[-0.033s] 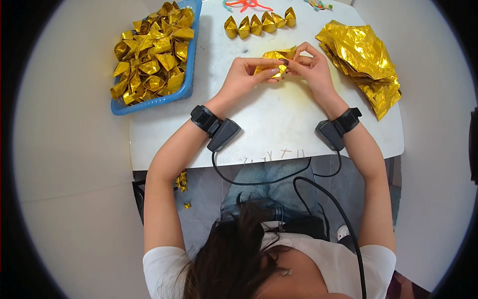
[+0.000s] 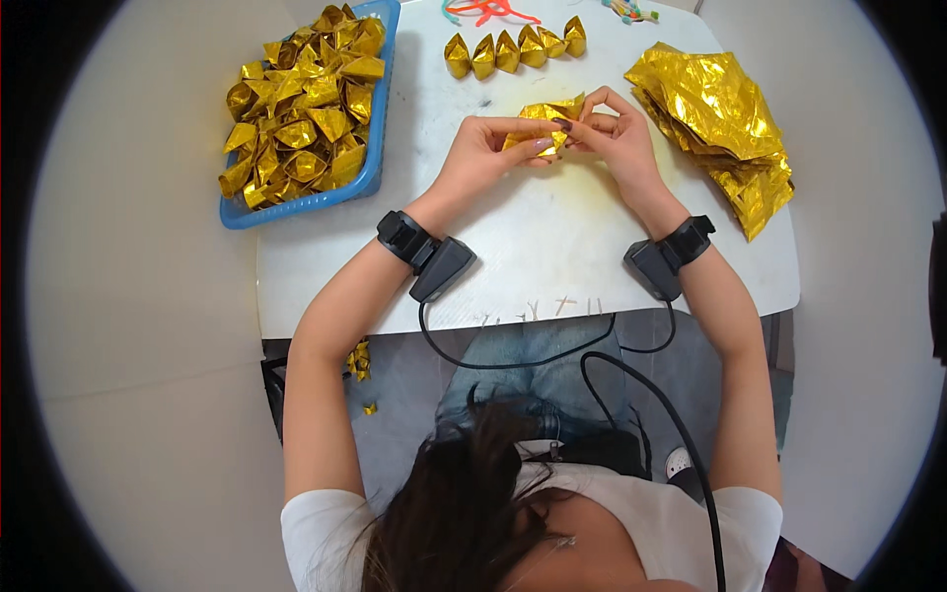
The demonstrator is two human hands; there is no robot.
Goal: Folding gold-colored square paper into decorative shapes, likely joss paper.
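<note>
Free tabletop (image 2: 547,261) between forearms (image 2: 340,291) — held foil (image 2: 547,109) ahead, basket (image 2: 379,138) left, foil stack (image 2: 715,109) right

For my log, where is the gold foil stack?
In the head view, the gold foil stack lies upper right on the white table, beside the right hand.

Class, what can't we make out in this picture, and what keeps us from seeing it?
In the head view:
- The underside of the gold foil piece: covered by the left hand and right hand.
- The inside floor of the blue basket: buried under folded gold pieces.
- The full orange strands: cut off by the top edge.
- The small gold scrap below: too small to tell its shape.
</note>
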